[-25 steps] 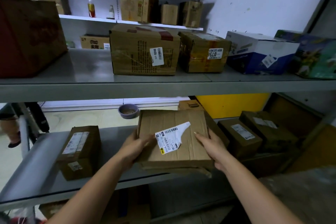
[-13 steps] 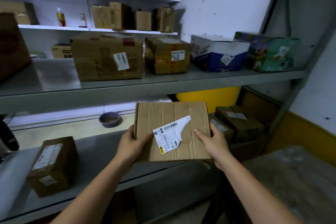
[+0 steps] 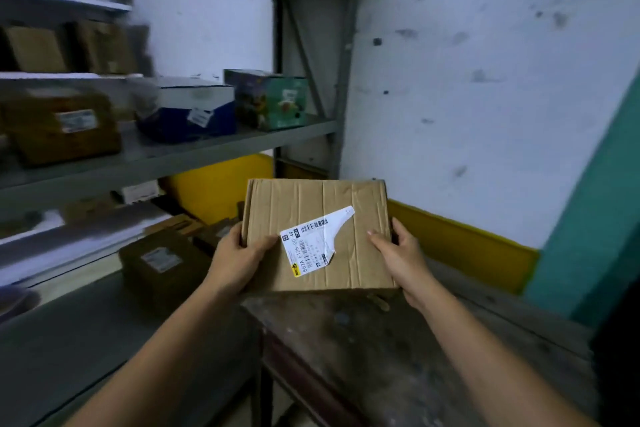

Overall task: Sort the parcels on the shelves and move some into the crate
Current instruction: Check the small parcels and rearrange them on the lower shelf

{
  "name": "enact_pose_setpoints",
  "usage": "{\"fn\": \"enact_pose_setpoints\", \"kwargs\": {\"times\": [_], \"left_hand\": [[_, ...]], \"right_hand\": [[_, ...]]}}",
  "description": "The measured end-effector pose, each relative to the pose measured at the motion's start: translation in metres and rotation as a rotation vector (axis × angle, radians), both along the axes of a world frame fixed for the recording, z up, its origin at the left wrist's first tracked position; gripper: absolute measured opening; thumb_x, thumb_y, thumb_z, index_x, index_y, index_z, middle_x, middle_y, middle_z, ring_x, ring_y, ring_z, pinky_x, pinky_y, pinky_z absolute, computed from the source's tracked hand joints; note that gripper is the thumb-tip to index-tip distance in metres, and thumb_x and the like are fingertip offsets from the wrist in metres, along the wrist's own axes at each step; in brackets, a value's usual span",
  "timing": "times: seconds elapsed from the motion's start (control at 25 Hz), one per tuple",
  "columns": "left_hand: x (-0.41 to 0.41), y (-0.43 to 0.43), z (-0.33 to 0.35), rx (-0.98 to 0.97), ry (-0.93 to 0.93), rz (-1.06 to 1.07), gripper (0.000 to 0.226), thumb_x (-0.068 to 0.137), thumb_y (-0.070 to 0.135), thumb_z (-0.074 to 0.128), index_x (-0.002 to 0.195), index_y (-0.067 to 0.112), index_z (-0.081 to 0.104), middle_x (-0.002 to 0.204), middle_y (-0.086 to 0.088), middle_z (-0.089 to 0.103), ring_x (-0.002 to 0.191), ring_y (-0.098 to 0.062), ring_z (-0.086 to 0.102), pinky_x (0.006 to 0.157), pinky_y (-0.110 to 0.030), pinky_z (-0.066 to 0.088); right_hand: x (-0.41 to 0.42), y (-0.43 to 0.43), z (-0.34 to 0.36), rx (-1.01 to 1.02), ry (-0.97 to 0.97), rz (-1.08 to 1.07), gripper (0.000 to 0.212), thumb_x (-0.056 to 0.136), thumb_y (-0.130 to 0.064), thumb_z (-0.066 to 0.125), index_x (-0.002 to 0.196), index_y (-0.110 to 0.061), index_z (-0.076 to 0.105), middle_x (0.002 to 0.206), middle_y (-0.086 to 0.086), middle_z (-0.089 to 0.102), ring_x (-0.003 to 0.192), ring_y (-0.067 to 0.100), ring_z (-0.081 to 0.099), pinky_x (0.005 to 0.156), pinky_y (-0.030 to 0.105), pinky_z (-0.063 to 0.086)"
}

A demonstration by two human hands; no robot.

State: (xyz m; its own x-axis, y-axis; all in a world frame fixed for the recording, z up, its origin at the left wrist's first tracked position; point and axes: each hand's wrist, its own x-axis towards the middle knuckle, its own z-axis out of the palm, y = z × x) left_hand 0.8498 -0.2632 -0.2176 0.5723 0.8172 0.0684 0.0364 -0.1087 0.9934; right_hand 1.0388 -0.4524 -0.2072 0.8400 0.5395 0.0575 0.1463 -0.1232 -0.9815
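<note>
I hold a flat brown cardboard parcel [image 3: 311,211] in the air with both hands. A torn white shipping label [image 3: 313,241] is stuck on its top. My left hand [image 3: 239,258] grips its left edge, thumb on top. My right hand [image 3: 398,255] grips its right edge, thumb on top. The parcel hangs to the right of the grey metal shelves [image 3: 207,156], above a worn wooden surface [image 3: 398,357]. No crate is in view.
The upper shelf carries a brown box [image 3: 65,128], a white and blue box [image 3: 194,111] and a green printed box [image 3: 273,100]. A labelled brown parcel [image 3: 159,267] lies on the lower shelf [image 3: 69,340]. A white wall with a yellow strip [image 3: 460,243] stands on the right.
Both hands have lifted the flat parcel off the lower shelf and carried it to the right, past the shelf end, over the wooden surface. The view has swung right.
</note>
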Motion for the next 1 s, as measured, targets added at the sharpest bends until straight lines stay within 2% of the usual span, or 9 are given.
{"fn": "enact_pose_setpoints", "kwargs": {"times": [0.08,0.2,0.32,0.44,0.56,0.64,0.76,0.88,1.0], "left_hand": [[0.034,-0.034,0.006,0.002,-0.034,-0.064,0.051,0.087,0.035,0.077,0.132,0.022,0.054,0.119,-0.001,0.066,0.101,-0.019,0.066,0.085,-0.040,0.057],[0.080,-0.083,0.017,0.040,-0.066,-0.168,0.043,0.089,0.029,0.075,0.127,0.026,0.054,0.112,0.002,0.064,0.095,-0.008,0.063,0.073,-0.027,0.052],[0.122,-0.127,0.028,0.080,-0.072,-0.274,0.051,0.088,0.031,0.077,0.133,0.020,0.056,0.112,0.002,0.065,0.096,-0.008,0.064,0.071,-0.025,0.051],[0.160,-0.160,0.037,0.094,-0.073,-0.370,0.044,0.087,0.031,0.077,0.125,0.022,0.058,0.110,0.001,0.066,0.094,-0.012,0.065,0.069,-0.027,0.051],[0.199,-0.187,0.049,0.097,-0.093,-0.457,0.047,0.085,0.032,0.080,0.125,0.023,0.058,0.106,0.005,0.067,0.092,-0.012,0.066,0.068,-0.026,0.052],[0.226,-0.211,0.061,0.081,-0.109,-0.516,0.051,0.083,0.033,0.082,0.127,0.023,0.058,0.106,0.005,0.065,0.092,-0.011,0.066,0.068,-0.025,0.051],[0.264,-0.245,0.075,0.106,-0.114,-0.613,0.056,0.082,0.034,0.082,0.129,0.017,0.058,0.113,-0.001,0.065,0.093,-0.013,0.066,0.071,-0.028,0.052],[0.298,-0.288,0.088,0.179,-0.112,-0.736,0.054,0.082,0.036,0.081,0.128,0.017,0.060,0.115,-0.002,0.067,0.095,-0.016,0.067,0.076,-0.032,0.055],[0.324,-0.339,0.102,0.250,-0.118,-0.849,0.055,0.082,0.040,0.080,0.128,0.017,0.062,0.116,-0.002,0.068,0.098,-0.019,0.068,0.087,-0.036,0.056]], "right_hand": [[0.020,-0.047,0.005,0.045,0.005,-0.081,0.074,0.085,-0.046,0.072,0.150,-0.027,0.043,0.141,-0.001,0.059,0.120,0.022,0.062,0.101,0.048,0.053],[0.040,-0.112,0.017,0.101,0.000,-0.171,0.051,0.094,-0.029,0.069,0.142,-0.024,0.052,0.129,-0.001,0.066,0.110,0.020,0.067,0.095,0.043,0.056],[0.056,-0.172,0.023,0.107,0.006,-0.302,0.043,0.096,-0.025,0.067,0.137,-0.024,0.055,0.125,0.000,0.067,0.107,0.021,0.068,0.093,0.043,0.057],[0.065,-0.220,0.027,0.147,0.002,-0.416,0.029,0.096,-0.023,0.067,0.119,-0.035,0.056,0.113,-0.010,0.067,0.101,0.014,0.068,0.091,0.037,0.057],[0.076,-0.259,0.032,0.176,0.006,-0.515,0.038,0.096,-0.027,0.067,0.128,-0.038,0.051,0.108,-0.017,0.063,0.100,0.011,0.066,0.091,0.036,0.055],[0.083,-0.288,0.037,0.187,0.003,-0.606,0.042,0.096,-0.031,0.066,0.133,-0.038,0.048,0.113,-0.013,0.062,0.105,0.015,0.064,0.098,0.042,0.053],[0.093,-0.327,0.043,0.199,0.006,-0.752,0.051,0.098,-0.036,0.061,0.145,-0.025,0.048,0.131,-0.003,0.063,0.113,0.019,0.063,0.103,0.046,0.051],[0.094,-0.368,0.048,0.216,-0.016,-0.880,0.037,0.101,-0.036,0.053,0.137,-0.025,0.054,0.120,-0.006,0.067,0.108,0.018,0.066,0.100,0.045,0.052],[0.095,-0.413,0.052,0.226,-0.038,-1.007,0.040,0.102,-0.037,0.046,0.138,-0.024,0.056,0.124,0.000,0.067,0.107,0.020,0.066,0.098,0.045,0.053]]}}
